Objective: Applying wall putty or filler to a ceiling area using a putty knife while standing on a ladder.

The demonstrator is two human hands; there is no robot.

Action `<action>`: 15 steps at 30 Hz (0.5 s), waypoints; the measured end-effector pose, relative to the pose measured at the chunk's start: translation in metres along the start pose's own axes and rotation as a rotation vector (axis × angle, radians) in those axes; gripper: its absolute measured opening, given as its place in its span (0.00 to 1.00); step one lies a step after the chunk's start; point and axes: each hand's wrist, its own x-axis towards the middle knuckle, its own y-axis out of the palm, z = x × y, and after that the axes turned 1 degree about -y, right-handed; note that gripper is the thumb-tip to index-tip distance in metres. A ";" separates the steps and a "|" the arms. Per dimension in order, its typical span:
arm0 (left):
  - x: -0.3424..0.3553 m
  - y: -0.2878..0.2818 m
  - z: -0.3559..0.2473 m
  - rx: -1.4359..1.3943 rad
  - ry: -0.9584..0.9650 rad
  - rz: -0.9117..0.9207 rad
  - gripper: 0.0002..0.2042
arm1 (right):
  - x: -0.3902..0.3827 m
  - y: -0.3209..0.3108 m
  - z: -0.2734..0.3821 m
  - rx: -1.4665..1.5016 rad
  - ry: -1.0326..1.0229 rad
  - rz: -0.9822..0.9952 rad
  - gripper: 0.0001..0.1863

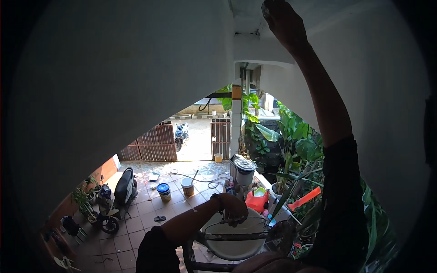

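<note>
My right hand [284, 25] is raised high against the white ceiling beam [261, 54]. Its fingers are closed, with a small pale patch at their tips; what they hold is too dark to make out. Lower down, my left hand [234, 211] hangs over the rim of a pale bucket [236, 248], beside its thin wire handle. The fingers curl downward, and whatever lies in them is hidden. A paint-spattered dark bar [234, 236], part of a frame under me, crosses in front of the bucket.
Far below lies a tiled floor [141, 214] with a blue-lidded pail [164, 192], another pail [187, 186], a hose [216, 182] and a parked scooter [125, 189]. Leafy plants [300, 141] and a lidded bin [245, 170] stand to the right. White sloping surfaces [123, 77] close in overhead.
</note>
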 end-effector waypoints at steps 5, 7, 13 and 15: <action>0.013 -0.007 0.020 0.297 0.062 -0.039 0.10 | 0.038 -0.068 0.023 0.133 0.095 -0.031 0.10; 0.012 -0.007 0.027 0.353 0.181 -0.059 0.10 | 0.039 -0.072 0.032 0.162 0.104 -0.027 0.10; 0.007 -0.005 0.004 0.238 0.083 -0.065 0.10 | -0.003 -0.007 0.014 -0.012 -0.004 0.087 0.13; 0.006 -0.004 0.000 0.405 0.131 -0.080 0.10 | -0.005 0.001 0.012 -0.007 0.067 0.226 0.11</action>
